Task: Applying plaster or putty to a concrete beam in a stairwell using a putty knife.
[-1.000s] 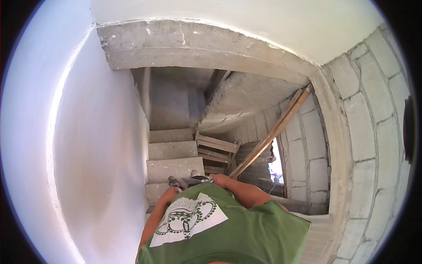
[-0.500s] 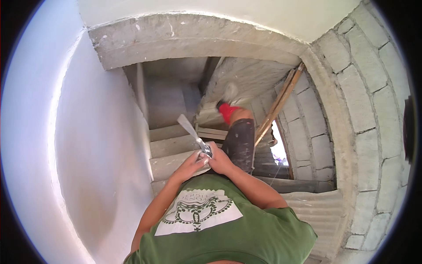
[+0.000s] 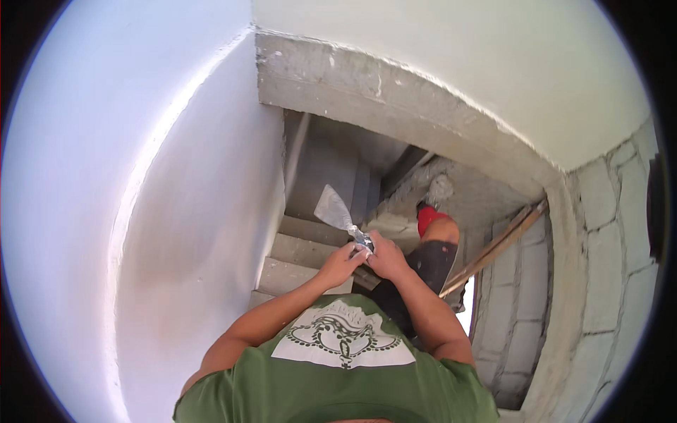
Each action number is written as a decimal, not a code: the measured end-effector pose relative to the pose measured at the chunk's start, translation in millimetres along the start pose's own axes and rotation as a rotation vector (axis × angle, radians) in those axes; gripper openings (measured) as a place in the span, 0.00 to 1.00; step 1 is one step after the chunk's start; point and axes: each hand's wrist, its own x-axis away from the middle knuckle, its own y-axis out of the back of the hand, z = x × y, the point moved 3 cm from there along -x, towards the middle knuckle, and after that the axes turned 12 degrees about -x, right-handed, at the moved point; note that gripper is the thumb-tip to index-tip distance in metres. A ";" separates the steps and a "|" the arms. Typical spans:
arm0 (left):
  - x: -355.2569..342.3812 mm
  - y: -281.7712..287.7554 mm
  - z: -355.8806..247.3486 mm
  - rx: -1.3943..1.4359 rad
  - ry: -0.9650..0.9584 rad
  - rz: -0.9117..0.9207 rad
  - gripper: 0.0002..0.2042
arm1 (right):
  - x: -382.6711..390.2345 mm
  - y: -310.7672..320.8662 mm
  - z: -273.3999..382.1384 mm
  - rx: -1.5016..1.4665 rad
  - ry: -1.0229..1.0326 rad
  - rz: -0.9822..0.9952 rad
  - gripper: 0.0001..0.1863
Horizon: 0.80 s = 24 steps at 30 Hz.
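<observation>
A wide putty knife [image 3: 333,208] with a pale blade points up and to the left above the stairs. My left hand [image 3: 343,262] and my right hand [image 3: 383,256] are closed together around its dark, white-smeared handle. Just right of them, my right leg [image 3: 431,264], in dark shorts and a red sock, is raised, its shoe on the rough concrete ledge [image 3: 486,178]. My green printed shirt [image 3: 331,391] fills the lower middle.
Concrete steps [image 3: 296,255] lie below me beside a smooth plastered wall [image 3: 185,211] on the left. A concrete beam [image 3: 395,92] spans above the stairwell. Leaning timber poles [image 3: 504,243] stand on the right, by a bright gap and block walls [image 3: 605,271].
My hands have risen from beside my body with the knife, and my right leg has lifted onto the ledge. Since half a second ago the view has swung, shifting the stairwell rightward and downward.
</observation>
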 end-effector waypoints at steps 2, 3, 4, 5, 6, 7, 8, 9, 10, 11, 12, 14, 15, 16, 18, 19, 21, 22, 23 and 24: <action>3.9 4.4 11.5 0.047 -0.030 -0.011 0.18 | -30.4 34.6 21.6 0.100 0.089 0.015 0.18; 2.0 3.2 30.4 -0.023 -0.044 -0.006 0.19 | -49.4 60.4 38.5 0.141 0.160 0.013 0.19; -3.2 1.2 49.7 -0.094 -0.065 0.009 0.20 | -71.3 84.0 43.8 0.167 0.205 -0.034 0.20; -1.2 0.5 74.8 -0.116 0.015 0.024 0.22 | -93.1 108.7 62.6 0.168 0.248 -0.073 0.22; -0.1 1.2 99.6 -0.133 0.094 0.038 0.24 | -111.3 135.9 87.4 0.211 0.337 -0.166 0.21; -0.4 4.1 124.0 -0.205 0.119 0.022 0.24 | -131.7 162.0 95.0 0.223 0.473 -0.278 0.22; 11.8 5.3 149.6 -0.271 0.163 0.009 0.24 | -146.1 185.8 125.2 0.278 0.358 -0.280 0.23; 24.9 7.4 166.9 -0.369 0.243 -0.073 0.24 | -158.5 210.3 146.7 0.217 0.397 -0.290 0.22; 33.7 12.0 183.9 -0.470 0.313 -0.159 0.24 | -172.8 228.4 158.6 0.159 0.442 -0.309 0.22; 43.0 14.7 206.9 -0.481 0.438 -0.179 0.24 | -187.9 231.6 159.5 0.169 0.449 -0.301 0.22; 58.2 12.6 235.6 -0.486 0.566 -0.202 0.24 | -200.7 233.5 160.6 0.067 0.487 -0.333 0.22; 106.8 -6.7 314.2 -0.867 0.285 -0.237 0.26 | -242.5 224.7 150.0 -0.049 0.547 -0.320 0.22; 103.9 -8.1 306.3 -0.641 0.546 -0.248 0.26 | -264.7 220.9 110.3 0.309 0.490 -0.249 0.22; 102.8 0.0 290.6 -0.416 0.803 -0.252 0.27 | -278.4 224.1 78.4 0.653 0.427 -0.170 0.21; 136.7 -10.0 318.3 -0.436 0.893 -0.256 0.28 | -286.8 215.1 75.3 0.726 0.396 -0.030 0.22; 150.9 -22.7 329.8 -0.460 0.973 -0.249 0.28 | -284.2 216.0 88.6 0.618 0.439 -0.069 0.23; 159.5 -37.5 336.0 -0.407 1.011 -0.208 0.29 | -271.6 228.2 115.2 0.518 0.454 -0.110 0.24; 161.0 -38.1 340.4 -0.372 1.041 -0.172 0.29 | -267.8 231.4 135.1 0.329 0.415 -0.166 0.24; 160.1 -40.7 343.1 -0.368 1.042 -0.170 0.29 | -265.7 231.0 144.8 0.142 0.372 -0.220 0.24; 159.3 -43.6 346.0 -0.343 1.048 -0.135 0.29 | -269.3 221.3 142.6 0.143 0.370 -0.217 0.24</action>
